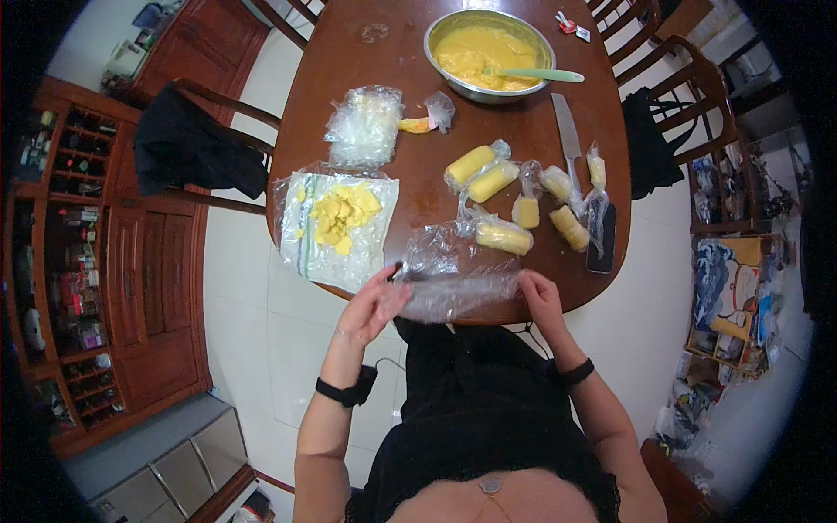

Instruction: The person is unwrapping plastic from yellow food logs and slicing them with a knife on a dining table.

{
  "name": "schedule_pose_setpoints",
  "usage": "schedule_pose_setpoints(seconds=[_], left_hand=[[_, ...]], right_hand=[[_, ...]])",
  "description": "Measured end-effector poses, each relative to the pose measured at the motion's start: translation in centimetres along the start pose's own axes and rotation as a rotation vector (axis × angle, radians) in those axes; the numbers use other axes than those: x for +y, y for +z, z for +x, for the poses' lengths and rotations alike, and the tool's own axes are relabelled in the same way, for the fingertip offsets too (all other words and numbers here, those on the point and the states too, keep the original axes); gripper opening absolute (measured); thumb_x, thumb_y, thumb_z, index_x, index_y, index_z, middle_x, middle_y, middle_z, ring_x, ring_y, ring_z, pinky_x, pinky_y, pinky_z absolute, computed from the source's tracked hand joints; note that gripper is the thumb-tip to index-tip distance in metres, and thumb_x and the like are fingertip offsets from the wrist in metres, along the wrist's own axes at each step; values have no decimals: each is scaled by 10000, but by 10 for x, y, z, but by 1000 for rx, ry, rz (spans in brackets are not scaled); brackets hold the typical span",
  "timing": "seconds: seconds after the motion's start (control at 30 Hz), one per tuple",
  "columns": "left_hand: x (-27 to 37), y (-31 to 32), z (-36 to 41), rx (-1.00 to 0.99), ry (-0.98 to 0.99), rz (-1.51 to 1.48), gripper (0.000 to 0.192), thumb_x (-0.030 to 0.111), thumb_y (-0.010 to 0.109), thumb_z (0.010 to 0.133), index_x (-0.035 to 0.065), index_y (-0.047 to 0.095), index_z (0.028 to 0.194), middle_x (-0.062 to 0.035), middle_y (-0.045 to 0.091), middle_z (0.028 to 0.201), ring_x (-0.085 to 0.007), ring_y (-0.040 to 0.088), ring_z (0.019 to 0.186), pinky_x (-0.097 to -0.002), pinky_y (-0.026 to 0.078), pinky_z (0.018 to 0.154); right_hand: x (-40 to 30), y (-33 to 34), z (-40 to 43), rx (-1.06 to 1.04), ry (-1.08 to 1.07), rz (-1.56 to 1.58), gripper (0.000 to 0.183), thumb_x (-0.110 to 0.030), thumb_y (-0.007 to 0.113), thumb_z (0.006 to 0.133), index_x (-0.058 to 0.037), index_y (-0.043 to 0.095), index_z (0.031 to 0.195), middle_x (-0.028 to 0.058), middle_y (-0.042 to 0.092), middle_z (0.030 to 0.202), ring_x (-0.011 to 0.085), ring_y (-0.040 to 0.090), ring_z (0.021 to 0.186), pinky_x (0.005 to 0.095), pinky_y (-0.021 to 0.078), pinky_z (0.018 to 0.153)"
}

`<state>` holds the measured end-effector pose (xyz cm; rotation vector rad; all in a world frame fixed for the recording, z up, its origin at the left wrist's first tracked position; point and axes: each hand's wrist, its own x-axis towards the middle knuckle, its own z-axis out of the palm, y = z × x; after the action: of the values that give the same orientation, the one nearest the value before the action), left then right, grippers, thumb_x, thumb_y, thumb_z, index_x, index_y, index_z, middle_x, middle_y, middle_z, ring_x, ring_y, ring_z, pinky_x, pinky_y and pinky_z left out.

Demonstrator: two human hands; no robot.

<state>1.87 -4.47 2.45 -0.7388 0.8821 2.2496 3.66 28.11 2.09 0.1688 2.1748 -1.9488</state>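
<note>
A thin clear plastic bag or film (464, 291) stretches between my two hands at the table's near edge. My left hand (369, 306) has its fingers and thumb at the left end of the plastic. At the other end, my right hand (543, 297) pinches its corner. Just beyond lies a plastic-wrapped yellow roll (503, 236), with more crumpled film beside it. To the left, flattened yellow dough pieces (343, 212) rest on a clear zip bag (356, 265). Two thicker wrapped yellow rolls (480, 173) lie further back.
A steel bowl (458, 88) holds yellow mash and a pale green spatula (556, 75). A broad-bladed knife (566, 127) and a dark phone (600, 245) lie right, near smaller wrapped pieces (570, 229). A stack of plastic bags (364, 127) sits left. Wooden chairs (225, 104) flank the table.
</note>
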Motion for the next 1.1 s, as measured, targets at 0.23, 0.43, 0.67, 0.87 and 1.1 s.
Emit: schedule_pose_setpoints(seconds=[0.23,0.43,0.67,0.87,1.1], left_hand=[[2,8,45,-3,91,-321,458,64,463,936,7,272,1348,-312,508,1206,-377,557,1117,-433,506,935],[-19,26,42,307,420,42,329,79,468,945,14,361,1250,-208,551,1112,-297,604,983,-357,542,817],[-68,51,13,160,1114,1535,333,48,617,815,-2,544,1135,-200,535,1152,-390,541,987,-413,454,856],[-79,68,39,205,949,1652,665,185,646,828,48,333,1398,-271,411,1317,-423,508,1064,-441,441,891],[-75,82,46,304,839,1876,807,310,690,770,48,289,1419,-247,391,1322,-388,516,992,-442,447,820]], right_hand=[[25,-5,38,189,305,134,363,-308,512,957,4,614,800,34,576,566,90,526,505,225,400,492],[45,-11,43,197,353,26,370,-336,571,923,10,613,801,32,586,614,93,525,547,248,414,521],[29,-2,26,265,262,-52,357,-331,656,869,8,595,961,48,604,863,119,535,799,264,443,735],[7,2,30,138,480,77,420,-333,683,848,16,586,1060,41,594,899,123,532,847,263,428,773],[39,3,34,210,348,6,388,-288,717,809,22,601,1011,53,602,868,125,540,794,265,438,718]])
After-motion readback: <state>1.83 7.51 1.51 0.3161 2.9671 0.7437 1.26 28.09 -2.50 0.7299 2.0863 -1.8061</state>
